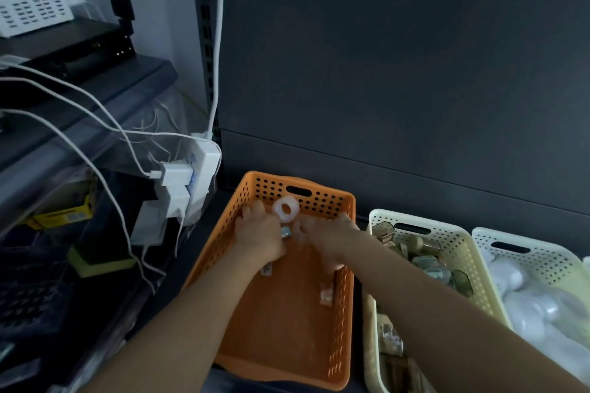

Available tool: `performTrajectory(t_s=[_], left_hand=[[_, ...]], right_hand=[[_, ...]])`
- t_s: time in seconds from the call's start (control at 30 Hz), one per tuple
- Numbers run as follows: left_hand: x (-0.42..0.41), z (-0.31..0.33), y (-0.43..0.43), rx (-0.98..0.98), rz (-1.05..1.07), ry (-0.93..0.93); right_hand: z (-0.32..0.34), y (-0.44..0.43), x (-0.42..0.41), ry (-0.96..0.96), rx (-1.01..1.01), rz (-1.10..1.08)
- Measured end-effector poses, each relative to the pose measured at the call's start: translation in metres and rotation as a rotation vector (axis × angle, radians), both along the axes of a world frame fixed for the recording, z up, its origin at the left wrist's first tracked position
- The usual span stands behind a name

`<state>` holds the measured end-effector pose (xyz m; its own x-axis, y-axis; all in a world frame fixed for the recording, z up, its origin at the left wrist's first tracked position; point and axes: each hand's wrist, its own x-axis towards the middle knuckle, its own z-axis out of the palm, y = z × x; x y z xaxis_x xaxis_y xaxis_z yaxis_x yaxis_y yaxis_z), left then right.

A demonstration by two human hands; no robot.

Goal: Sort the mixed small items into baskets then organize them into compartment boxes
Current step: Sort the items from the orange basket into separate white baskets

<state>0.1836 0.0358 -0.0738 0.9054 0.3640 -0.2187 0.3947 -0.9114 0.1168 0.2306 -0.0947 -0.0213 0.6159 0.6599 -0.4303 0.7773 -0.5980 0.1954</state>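
- Reaching into the far end of the orange basket (342,313), the left hand (258,233) and the right hand (329,233) are close together, knuckles up, fingers bent down toward the bottom. Blur hides the fingertips, so I cannot tell whether either hand grips something or only touches.
- Between the hands is a small shiny piece (285,232), just beside the left hand.
- At 12 o'clock from the hands, near the far wall, a white ring (285,208) lies flat. It looks light and stiff, perhaps a little slippery. I think a pinch across its rim, with one finger through the hole, would hold it well.
- At 6 o'clock, two small flat items (266,269) and (326,292) lie on the basket bottom. They seem thin and light, best pinched by an edge.
- At 3 o'clock, a cream basket (447,239) holds brownish and metallic things, and beyond it a white basket (542,260) holds pale round ones.
- At 9 o'clock stands a white power strip (204,169) with cables.
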Motion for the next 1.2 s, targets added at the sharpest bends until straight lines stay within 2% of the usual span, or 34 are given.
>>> performTrajectory(t_s=[0.07,0.17,0.23,0.3,0.4,0.47,0.6,0.73,0.87,0.97,1.07,1.2], left_hand=[[-0.002,0.002,0.003,-0.005,-0.019,-0.014],[-0.006,0.007,0.007,-0.041,-0.015,-0.027],[-0.008,0.008,0.007,-0.057,-0.036,0.007],[-0.011,0.01,0.006,-0.104,-0.061,0.051],[-0.015,0.018,0.003,-0.161,-0.118,0.195],[-0.017,0.022,0.0,-0.168,-0.135,0.262],[-0.024,0.026,-0.003,-0.185,-0.134,0.249],[-0.032,0.025,-0.001,-0.255,-0.112,0.186],[-0.036,0.025,-0.001,-0.324,-0.088,0.062],[-0.027,0.027,-0.006,-0.355,-0.068,-0.122],[-0.01,0.029,-0.015,-0.291,-0.044,-0.259],[0.008,0.028,-0.03,-0.085,-0.197,-0.227]], right_hand=[[0.001,-0.002,0.003,0.062,0.047,-0.057],[-0.006,-0.001,-0.001,-0.07,-0.145,-0.011],[-0.011,0.002,-0.003,-0.09,-0.19,0.001],[-0.012,0.002,-0.003,-0.017,-0.076,-0.026],[-0.011,0.0,-0.004,0.159,0.226,-0.088],[-0.008,0.001,-0.008,0.203,0.271,-0.127],[0.005,0.002,-0.015,0.22,0.04,-0.097],[0.008,0.0,-0.034,0.207,-0.147,0.008],[-0.002,0.002,-0.057,0.212,-0.053,0.057],[-0.002,-0.001,-0.059,0.239,-0.048,0.07],[0.002,-0.008,-0.058,0.276,-0.111,0.078],[0.007,-0.012,-0.068,0.225,-0.207,0.168]])
